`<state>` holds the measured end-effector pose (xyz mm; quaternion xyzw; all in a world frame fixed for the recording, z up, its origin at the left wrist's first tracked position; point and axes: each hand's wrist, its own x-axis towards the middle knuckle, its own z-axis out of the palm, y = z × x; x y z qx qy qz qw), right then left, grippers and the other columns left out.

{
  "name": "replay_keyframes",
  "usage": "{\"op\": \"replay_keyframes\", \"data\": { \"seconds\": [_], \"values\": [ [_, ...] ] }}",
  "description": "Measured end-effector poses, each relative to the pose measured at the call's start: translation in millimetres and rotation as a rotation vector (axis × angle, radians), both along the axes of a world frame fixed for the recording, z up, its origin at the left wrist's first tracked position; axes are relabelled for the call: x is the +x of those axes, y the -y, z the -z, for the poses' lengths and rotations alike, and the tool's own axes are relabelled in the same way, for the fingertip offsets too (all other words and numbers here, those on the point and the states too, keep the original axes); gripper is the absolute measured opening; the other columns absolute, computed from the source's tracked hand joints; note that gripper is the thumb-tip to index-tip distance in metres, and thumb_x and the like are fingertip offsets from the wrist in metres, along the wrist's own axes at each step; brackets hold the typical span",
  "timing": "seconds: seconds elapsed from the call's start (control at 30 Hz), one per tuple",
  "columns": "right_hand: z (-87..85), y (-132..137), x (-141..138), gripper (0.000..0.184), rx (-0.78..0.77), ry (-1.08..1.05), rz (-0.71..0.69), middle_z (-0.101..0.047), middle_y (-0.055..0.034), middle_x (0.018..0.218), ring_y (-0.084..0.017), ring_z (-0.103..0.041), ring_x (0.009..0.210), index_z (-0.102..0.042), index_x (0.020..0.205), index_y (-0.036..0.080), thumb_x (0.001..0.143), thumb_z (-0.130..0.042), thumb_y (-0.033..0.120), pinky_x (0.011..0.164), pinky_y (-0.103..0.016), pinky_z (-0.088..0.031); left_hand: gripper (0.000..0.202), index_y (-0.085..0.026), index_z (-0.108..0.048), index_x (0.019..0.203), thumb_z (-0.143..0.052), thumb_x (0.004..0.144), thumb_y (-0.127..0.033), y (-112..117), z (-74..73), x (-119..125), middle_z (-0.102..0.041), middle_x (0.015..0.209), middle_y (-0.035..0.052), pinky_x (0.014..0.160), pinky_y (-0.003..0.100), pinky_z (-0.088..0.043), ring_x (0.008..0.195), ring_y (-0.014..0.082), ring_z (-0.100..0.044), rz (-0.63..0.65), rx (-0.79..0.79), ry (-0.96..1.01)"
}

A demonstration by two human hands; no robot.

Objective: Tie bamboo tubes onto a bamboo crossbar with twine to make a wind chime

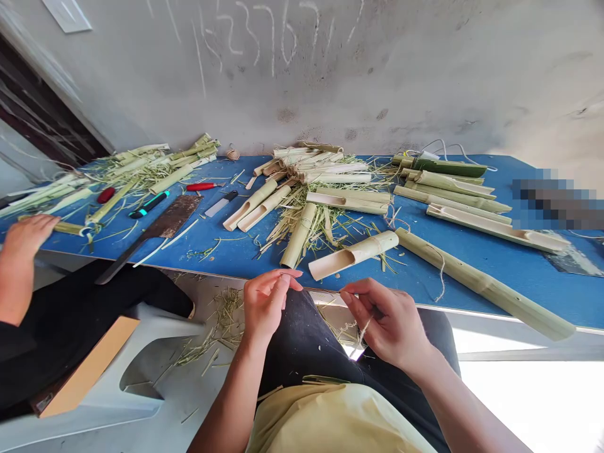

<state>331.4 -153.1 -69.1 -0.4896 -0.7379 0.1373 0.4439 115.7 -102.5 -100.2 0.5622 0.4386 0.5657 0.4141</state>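
My right hand (387,321) is closed in a pinch over my lap, just off the table's front edge. From its fingers hangs a thin length of twine (362,335). To its left my left hand (265,305) also pinches, thumb against fingers; what lies between them, if anything, is too small to make out. Beyond my hands, a bamboo tube (358,253) with an open cut-out lies on the table. Next to it rests a long bamboo piece (486,283) with a loop of twine (442,274) at its upper end. A short bamboo tube (301,234) points toward my left hand.
The blue table (226,251) bears piled bamboo pieces (325,165), shavings and more bamboo (446,192) at right. A cleaver (165,223), knife (221,204) and teal-black handled tool (150,204) lie left. Another person's hand (28,238) touches bamboo. A grey stool (108,393) stands below.
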Motion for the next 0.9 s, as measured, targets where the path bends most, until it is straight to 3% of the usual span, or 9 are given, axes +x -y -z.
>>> {"op": "replay_keyframes", "data": {
  "seconds": [0.2, 0.37, 0.47, 0.6, 0.67, 0.77, 0.83, 0.9],
  "values": [
    [-3.9, 1.9, 1.1, 0.027, -0.095, -0.111, 0.074, -0.05, 0.0069, 0.049, -0.009, -0.038, 0.043, -0.068, 0.088, 0.019, 0.103, -0.061, 0.04, 0.045, -0.024, -0.031, 0.027, -0.019, -0.084, 0.089, -0.062, 0.094, -0.032, 4.2, -8.7, 6.1, -0.08, 0.072, 0.0046, 0.063, 0.024, -0.054, 0.063, 0.0164, -0.071, -0.066, 0.093, -0.204],
    [-2.3, -2.3, 5.0, 0.032, -0.166, -0.097, 0.111, -0.048, 0.0066, 0.05, -0.011, -0.039, 0.046, -0.068, 0.087, 0.02, 0.103, -0.058, 0.047, 0.047, -0.025, -0.032, 0.023, -0.019, -0.084, 0.089, -0.061, 0.09, -0.023, 9.8, -15.2, 11.2, -0.081, 0.076, 0.0014, 0.051, 0.023, -0.043, 0.044, 0.0086, -0.049, -0.193, 0.242, -0.45],
    [-4.3, -4.7, 10.6, 0.033, -0.211, -0.044, 0.147, -0.048, 0.0062, 0.055, -0.013, -0.045, 0.048, -0.066, 0.096, 0.021, 0.103, -0.056, 0.051, 0.05, -0.026, -0.036, 0.024, -0.019, -0.083, 0.087, -0.06, 0.091, -0.023, 10.4, -17.5, 11.6, -0.08, 0.075, 0.0019, 0.054, 0.023, -0.046, 0.046, 0.0101, -0.057, -0.194, 0.249, -0.454],
    [-16.2, 2.7, 20.8, 0.047, -0.083, 0.012, 0.269, -0.068, -0.003, 0.08, -0.021, -0.065, 0.067, -0.057, 0.117, 0.02, 0.099, -0.06, 0.063, 0.06, -0.03, -0.048, 0.027, -0.019, -0.082, 0.085, -0.058, 0.093, -0.027, 8.8, -23.2, 11.4, -0.08, 0.071, 0.0028, 0.061, 0.023, -0.053, 0.06, 0.0167, -0.074, -0.187, 0.173, -0.391],
    [-24.6, 11.5, 23.0, 0.039, -0.007, 0.029, 0.241, -0.074, -0.0071, 0.09, -0.022, -0.069, 0.074, -0.056, 0.116, 0.021, 0.106, -0.051, 0.059, 0.064, -0.03, -0.05, 0.027, -0.019, -0.082, 0.085, -0.058, 0.093, -0.028, 9.5, -26.1, 13.8, -0.079, 0.07, 0.0024, 0.058, 0.023, -0.052, 0.057, 0.016, -0.072, -0.201, 0.159, -0.407],
    [-36.4, 25.2, 19.8, 0.027, 0.05, 0.123, 0.069, -0.07, -0.0024, 0.078, -0.016, -0.064, 0.064, -0.058, 0.101, 0.023, 0.114, -0.039, 0.037, 0.061, -0.027, -0.045, 0.026, -0.019, -0.083, 0.09, -0.059, 0.095, -0.029, 14.8, -29.2, 21.8, -0.079, 0.07, 0.0012, 0.052, 0.022, -0.046, 0.047, 0.0125, -0.063, -0.199, 0.18, -0.455],
    [-41.5, 31.1, 15.3, 0.026, 0.081, 0.212, -0.013, -0.068, -0.0001, 0.073, -0.014, -0.062, 0.062, -0.059, 0.096, 0.022, 0.113, -0.04, 0.027, 0.059, -0.027, -0.041, 0.027, -0.019, -0.083, 0.092, -0.058, 0.097, -0.031, 20.7, -31.4, 28.4, -0.079, 0.069, 0.0007, 0.051, 0.022, -0.044, 0.045, 0.0112, -0.059, -0.17, 0.206, -0.481],
    [-43.7, 33.7, 11.4, 0.022, 0.14, 0.284, -0.002, -0.069, 0.0001, 0.075, -0.014, -0.062, 0.064, -0.062, 0.098, 0.021, 0.112, -0.045, 0.023, 0.059, -0.028, -0.039, 0.028, -0.019, -0.082, 0.093, -0.058, 0.099, -0.032, 26.8, -34.1, 34.5, -0.079, 0.069, 0.0007, 0.05, 0.021, -0.044, 0.044, 0.0108, -0.059, -0.136, 0.224, -0.496]
  ]
}}
